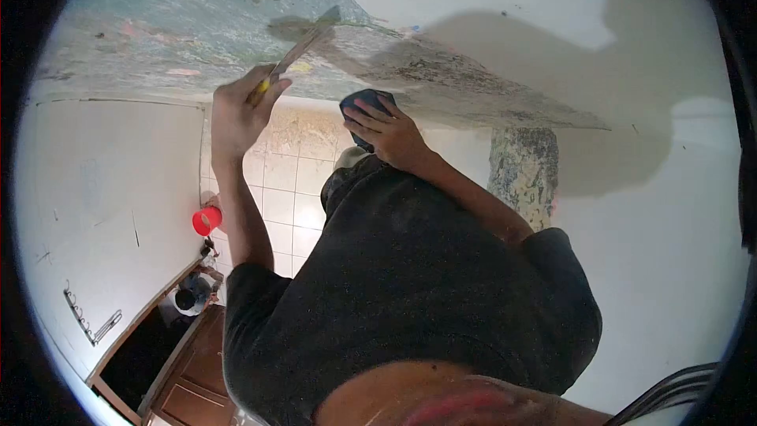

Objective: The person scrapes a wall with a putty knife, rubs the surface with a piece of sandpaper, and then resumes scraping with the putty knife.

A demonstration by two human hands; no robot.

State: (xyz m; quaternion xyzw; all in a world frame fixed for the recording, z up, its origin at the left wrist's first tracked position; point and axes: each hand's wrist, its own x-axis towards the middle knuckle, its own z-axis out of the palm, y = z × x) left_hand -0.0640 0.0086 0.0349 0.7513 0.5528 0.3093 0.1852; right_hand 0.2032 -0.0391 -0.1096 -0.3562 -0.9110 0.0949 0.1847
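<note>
My left hand (236, 110) is raised and gripping a scraper (303, 43) by its yellow handle. The blade rests on a rough, green-grey stripped patch of the surface (197, 24) in front of me. My right hand (390, 134) holds a dark blue block or pad (363, 102) pressed near the lower edge of that stripped patch. My black shirt (410, 284) fills the middle of the view and hides what is below my arms.
Pale floor tiles (284, 189) show far below, between my arms. A red cup (206, 221) sits at the left by a white panel with hooks (87, 323) and a brown wooden cabinet (189, 379). Smooth white wall (654, 189) lies right, beside a rough strip (524, 170).
</note>
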